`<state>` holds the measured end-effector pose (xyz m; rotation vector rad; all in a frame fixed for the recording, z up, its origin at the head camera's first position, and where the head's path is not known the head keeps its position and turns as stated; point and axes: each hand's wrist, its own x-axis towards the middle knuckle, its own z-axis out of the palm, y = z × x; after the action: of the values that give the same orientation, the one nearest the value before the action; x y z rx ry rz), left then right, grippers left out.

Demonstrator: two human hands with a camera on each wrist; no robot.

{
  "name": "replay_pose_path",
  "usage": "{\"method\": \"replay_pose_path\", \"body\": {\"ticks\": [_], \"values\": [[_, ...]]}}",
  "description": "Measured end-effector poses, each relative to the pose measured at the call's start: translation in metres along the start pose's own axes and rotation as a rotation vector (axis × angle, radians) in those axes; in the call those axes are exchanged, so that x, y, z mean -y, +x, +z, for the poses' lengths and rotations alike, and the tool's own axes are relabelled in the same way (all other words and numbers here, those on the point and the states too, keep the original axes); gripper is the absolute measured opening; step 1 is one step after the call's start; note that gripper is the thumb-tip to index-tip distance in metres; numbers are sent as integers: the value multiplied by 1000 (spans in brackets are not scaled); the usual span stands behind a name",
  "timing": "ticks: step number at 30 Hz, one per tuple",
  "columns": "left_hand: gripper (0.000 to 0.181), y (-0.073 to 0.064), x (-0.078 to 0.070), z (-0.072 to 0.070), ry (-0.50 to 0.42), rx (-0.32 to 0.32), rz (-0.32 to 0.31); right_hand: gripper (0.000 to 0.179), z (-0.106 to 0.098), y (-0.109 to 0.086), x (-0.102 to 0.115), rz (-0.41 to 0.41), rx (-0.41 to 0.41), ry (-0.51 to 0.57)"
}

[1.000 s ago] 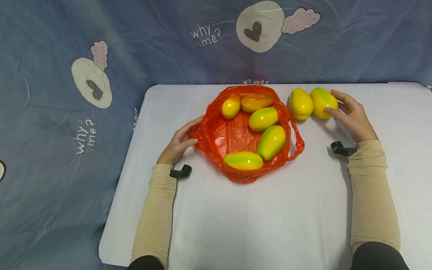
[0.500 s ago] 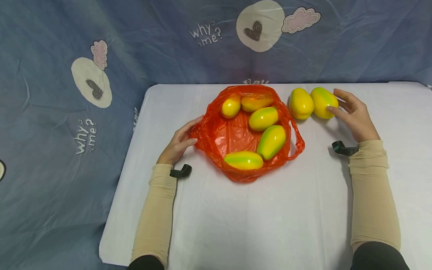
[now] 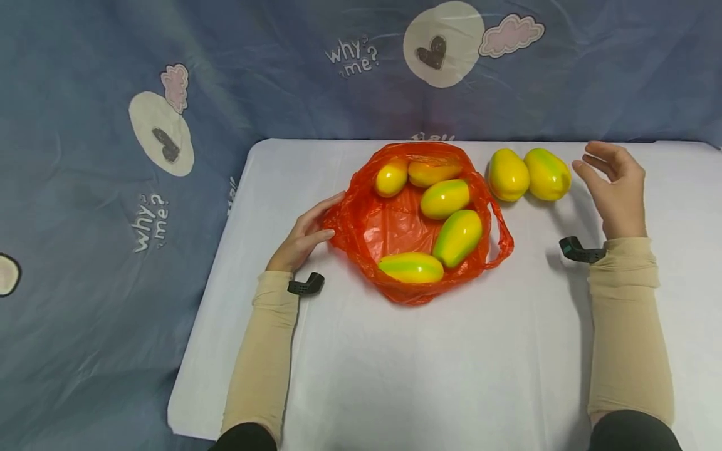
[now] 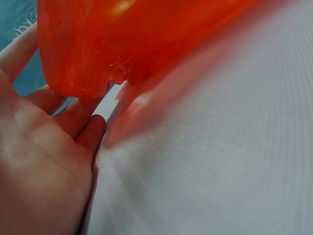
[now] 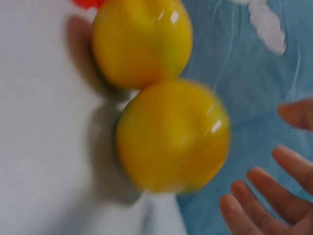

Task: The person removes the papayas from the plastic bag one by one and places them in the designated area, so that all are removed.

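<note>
A red plastic bag [image 3: 392,228] lies with its mouth spread wide, holding several glossy yellow-green mangoes [image 3: 459,238]. At its left side is my left hand [image 3: 301,241]; the thumb and relaxed fingers rest against the crumpled plastic, and the left wrist view shows some fingers [image 4: 46,100] partly behind the bag [image 4: 98,49]. Two more mangoes sit side by side right of the bag, a left one [image 3: 509,175] and a right one [image 3: 547,174]. My right hand [image 3: 617,185] is apart from the right mango [image 5: 173,137], fingers spread and loosely bent, holding nothing.
A white cloth covers the table [image 3: 361,363]. Behind it and to the left hangs a blue printed curtain [image 3: 304,81]. The bag's handle loop [image 3: 502,244] sticks out to the right, below the two outside mangoes.
My right hand has drawn away to the right from the right mango, which stays beside the other. The left hand keeps its place at the bag. The head view has shifted slightly.
</note>
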<state>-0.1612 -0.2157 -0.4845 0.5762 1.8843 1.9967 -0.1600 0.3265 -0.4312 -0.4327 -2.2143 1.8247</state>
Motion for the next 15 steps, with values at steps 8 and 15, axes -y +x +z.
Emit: {"method": "replay_pose_path", "body": {"ticks": [8,15], "values": [[65,1,2,-1,-3,9,-4,40,15,-21,30,-89,-13,194],[65,0,0,-2,-2,1,-9,42,29,-30,43,-127,77,124]]}}
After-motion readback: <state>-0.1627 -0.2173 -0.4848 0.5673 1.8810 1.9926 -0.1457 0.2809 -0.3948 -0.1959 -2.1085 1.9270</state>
